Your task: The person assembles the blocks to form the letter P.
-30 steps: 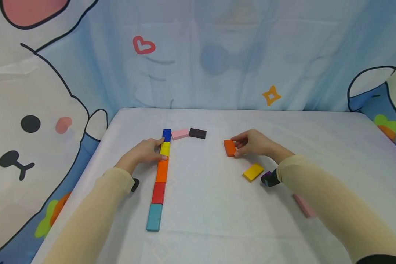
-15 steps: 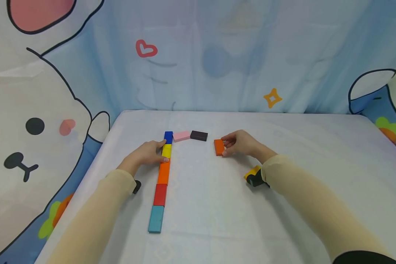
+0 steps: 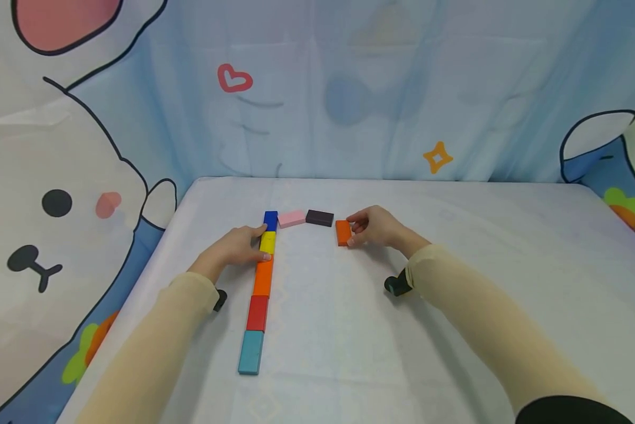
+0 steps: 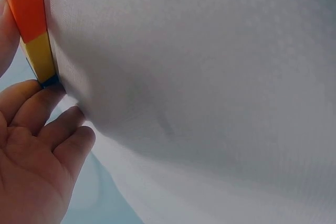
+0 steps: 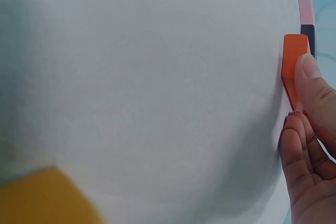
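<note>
My right hand [image 3: 375, 227] pinches an orange block [image 3: 343, 233] between thumb and fingers, just right of a black block [image 3: 319, 218]. In the right wrist view the thumb lies against that orange block [image 5: 294, 53]. My left hand [image 3: 232, 246] rests at a row of blocks, its fingertips by the blue block [image 3: 271, 220] and its thumb near where the yellow block [image 3: 267, 242] meets another orange block [image 3: 263, 277]. Below these lie a red block [image 3: 256, 312] and a teal block [image 3: 250, 352]. A pink block [image 3: 291, 219] sits between the blue and black ones.
The blocks lie on a table with a white cloth [image 3: 317, 330]. A printed blue curtain [image 3: 317, 88] hangs behind it. In the right wrist view a blurred yellow block [image 5: 47, 198] shows at the lower left; my right sleeve covers that area in the head view.
My right hand has slid the orange block leftward, near the black block's right end. The right forearm now covers the loose blocks on the right. My left hand keeps its place on the row.
</note>
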`<action>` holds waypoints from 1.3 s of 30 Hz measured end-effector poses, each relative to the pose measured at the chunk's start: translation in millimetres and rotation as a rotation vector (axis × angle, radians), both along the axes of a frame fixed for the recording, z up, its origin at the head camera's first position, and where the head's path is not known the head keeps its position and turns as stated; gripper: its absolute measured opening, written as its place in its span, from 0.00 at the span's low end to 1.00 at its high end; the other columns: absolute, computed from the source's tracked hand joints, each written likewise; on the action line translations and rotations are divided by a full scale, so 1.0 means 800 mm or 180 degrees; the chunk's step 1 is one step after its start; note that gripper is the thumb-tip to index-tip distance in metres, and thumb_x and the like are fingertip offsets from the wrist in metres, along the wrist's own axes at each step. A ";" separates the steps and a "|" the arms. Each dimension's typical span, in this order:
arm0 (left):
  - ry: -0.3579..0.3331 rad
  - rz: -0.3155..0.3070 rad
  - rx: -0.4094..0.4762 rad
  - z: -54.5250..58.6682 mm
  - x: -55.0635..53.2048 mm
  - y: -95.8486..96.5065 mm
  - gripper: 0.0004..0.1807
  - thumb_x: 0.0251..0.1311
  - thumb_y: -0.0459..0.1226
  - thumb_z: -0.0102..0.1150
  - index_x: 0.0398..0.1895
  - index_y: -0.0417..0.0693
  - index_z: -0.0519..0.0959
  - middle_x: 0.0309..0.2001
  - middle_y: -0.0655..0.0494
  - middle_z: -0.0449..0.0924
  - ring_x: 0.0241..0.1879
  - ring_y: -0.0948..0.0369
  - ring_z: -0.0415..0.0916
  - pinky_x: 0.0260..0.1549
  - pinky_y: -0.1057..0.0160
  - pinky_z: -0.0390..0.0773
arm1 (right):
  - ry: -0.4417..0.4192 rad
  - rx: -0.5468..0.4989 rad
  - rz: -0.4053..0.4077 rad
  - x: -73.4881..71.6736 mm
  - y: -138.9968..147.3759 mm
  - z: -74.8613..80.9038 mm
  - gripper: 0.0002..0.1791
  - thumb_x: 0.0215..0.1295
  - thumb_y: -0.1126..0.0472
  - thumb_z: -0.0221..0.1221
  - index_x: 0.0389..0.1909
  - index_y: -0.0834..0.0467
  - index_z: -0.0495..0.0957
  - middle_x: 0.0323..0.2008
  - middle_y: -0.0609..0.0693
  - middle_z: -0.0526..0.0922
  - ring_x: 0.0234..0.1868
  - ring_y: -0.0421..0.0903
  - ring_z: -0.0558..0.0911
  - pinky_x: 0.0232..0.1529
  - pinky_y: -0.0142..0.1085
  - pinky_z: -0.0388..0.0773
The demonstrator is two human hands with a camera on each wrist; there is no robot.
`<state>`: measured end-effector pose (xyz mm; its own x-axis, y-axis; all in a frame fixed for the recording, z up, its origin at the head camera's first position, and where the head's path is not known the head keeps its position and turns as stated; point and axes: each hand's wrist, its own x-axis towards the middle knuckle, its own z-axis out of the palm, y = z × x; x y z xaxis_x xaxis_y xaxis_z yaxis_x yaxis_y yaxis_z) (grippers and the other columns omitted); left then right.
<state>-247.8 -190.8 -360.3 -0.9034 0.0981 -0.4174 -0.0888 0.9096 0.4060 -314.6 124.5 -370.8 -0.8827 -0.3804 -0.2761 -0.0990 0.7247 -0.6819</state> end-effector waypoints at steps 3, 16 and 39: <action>-0.0006 0.0015 0.0013 0.000 0.001 -0.001 0.45 0.67 0.48 0.64 0.82 0.55 0.52 0.80 0.42 0.57 0.79 0.43 0.54 0.75 0.42 0.63 | 0.0014 0.0047 0.0019 -0.002 -0.003 0.000 0.34 0.61 0.63 0.72 0.68 0.65 0.73 0.50 0.59 0.80 0.50 0.52 0.77 0.54 0.36 0.78; 0.0000 -0.0001 0.0015 0.007 0.002 0.006 0.45 0.67 0.47 0.65 0.82 0.56 0.52 0.80 0.41 0.57 0.79 0.44 0.54 0.75 0.43 0.63 | -0.0066 0.0150 -0.0110 -0.006 -0.006 0.005 0.35 0.63 0.62 0.71 0.71 0.61 0.71 0.50 0.58 0.80 0.50 0.52 0.75 0.52 0.35 0.76; 0.0004 -0.0066 0.0001 0.004 0.001 -0.001 0.45 0.68 0.47 0.64 0.82 0.55 0.52 0.80 0.41 0.57 0.79 0.43 0.54 0.76 0.42 0.61 | -0.0069 0.0096 -0.0057 -0.007 -0.011 0.002 0.36 0.63 0.62 0.71 0.71 0.61 0.71 0.50 0.57 0.79 0.48 0.51 0.75 0.46 0.33 0.75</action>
<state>-246.9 -191.9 -357.2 -0.9017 0.1168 -0.4164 -0.0696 0.9111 0.4064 -320.4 115.6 -368.8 -0.8830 -0.3557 -0.3064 -0.0712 0.7465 -0.6615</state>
